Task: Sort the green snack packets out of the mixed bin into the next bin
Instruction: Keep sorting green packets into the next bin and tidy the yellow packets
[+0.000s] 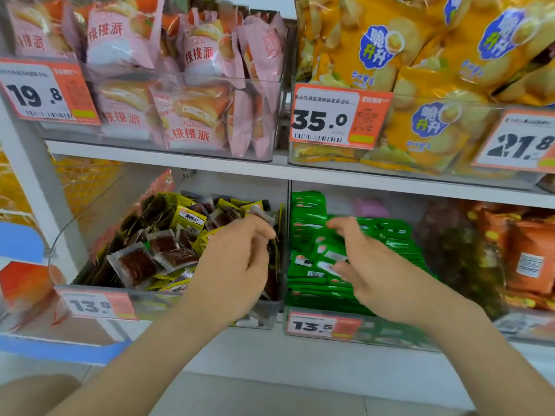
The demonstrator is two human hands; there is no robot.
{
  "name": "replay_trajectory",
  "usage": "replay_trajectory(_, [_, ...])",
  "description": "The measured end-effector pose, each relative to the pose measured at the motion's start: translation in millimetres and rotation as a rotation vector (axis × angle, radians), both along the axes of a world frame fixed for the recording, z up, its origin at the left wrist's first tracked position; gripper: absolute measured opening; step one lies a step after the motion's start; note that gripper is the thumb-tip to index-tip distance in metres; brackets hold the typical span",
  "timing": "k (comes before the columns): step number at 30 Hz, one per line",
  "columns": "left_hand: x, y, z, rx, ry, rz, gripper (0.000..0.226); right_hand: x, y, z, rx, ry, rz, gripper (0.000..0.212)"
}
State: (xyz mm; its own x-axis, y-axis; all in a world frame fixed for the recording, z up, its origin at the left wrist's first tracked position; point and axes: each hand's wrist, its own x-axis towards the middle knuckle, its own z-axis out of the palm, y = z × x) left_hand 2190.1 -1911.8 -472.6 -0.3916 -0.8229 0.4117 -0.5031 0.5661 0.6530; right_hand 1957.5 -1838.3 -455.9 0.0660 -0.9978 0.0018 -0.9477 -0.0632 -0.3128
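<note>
The mixed bin (271, 313) on the lower shelf is clear plastic and holds several yellow and dark red snack packets (168, 250). Right beside it stands the green bin (369, 333), filled with stacked green snack packets (309, 211). My left hand (237, 259) is over the right end of the mixed bin, fingers curled, pinching a small packet (262, 214) with a pale edge at its fingertips; its colour is unclear. My right hand (363, 262) hovers over the green packets with fingers spread and holds nothing.
Price tags 13.8 (96, 304) and 13.5 (322, 325) hang on the bin fronts. The upper shelf (168, 159) carries bins of pink cake packets (192, 115) and yellow chip bags (420, 124). Orange packets (522, 253) fill the bin further right.
</note>
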Motion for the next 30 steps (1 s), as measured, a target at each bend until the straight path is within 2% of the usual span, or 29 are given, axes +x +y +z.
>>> replay_trajectory(2, [-4, -2, -7, -0.076, -0.103, -0.040, 0.021, -3, -2, -14, 0.124, -0.005, 0.050, 0.055])
replay_trajectory(5, [-8, 2, -12, -0.117, -0.170, -0.075, 0.015, 0, -10, -26, 0.105, -0.084, 0.113, 0.058])
replay_trajectory(7, [-10, 4, -12, -0.134, -0.181, -0.067, 0.012, 1, -14, -30, 0.047, 0.019, 0.084, 0.067])
replay_trajectory(9, [-11, 4, -12, -0.131, -0.173, -0.072, 0.010, 4, -13, -28, 0.086, 0.125, 0.012, 0.081])
replay_trajectory(13, [-11, 5, -13, -0.099, -0.186, -0.084, 0.011, 11, -9, -25, 0.182, 0.147, 0.016, 0.092])
replay_trajectory(16, [-11, 5, -16, -0.093, -0.195, -0.083, 0.014, 7, -12, -22, 0.147, 0.135, -0.021, 0.095])
replay_trajectory(19, [-14, 6, -17, -0.130, -0.206, -0.093, 0.028, 8, -12, -24, 0.046, 0.178, -0.035, 0.081])
replay_trajectory(22, [-17, 9, -14, -0.163, -0.223, -0.097, 0.028, 17, -10, -28, 0.046, 0.118, -0.057, 0.060])
replay_trajectory(26, [-20, 10, -14, -0.173, -0.247, -0.131, 0.026, 17, -20, -33, -0.234, 0.100, -0.172, 0.026])
replay_trajectory(28, [-21, 12, -19, -0.215, -0.335, -0.146, 0.031, 16, -28, -36, -0.345, 0.085, -0.155, 0.014])
replay_trajectory(30, [-23, 15, -25, -0.256, -0.459, -0.119, 0.037, 15, -33, -37, -0.338, 0.025, -0.117, 0.010])
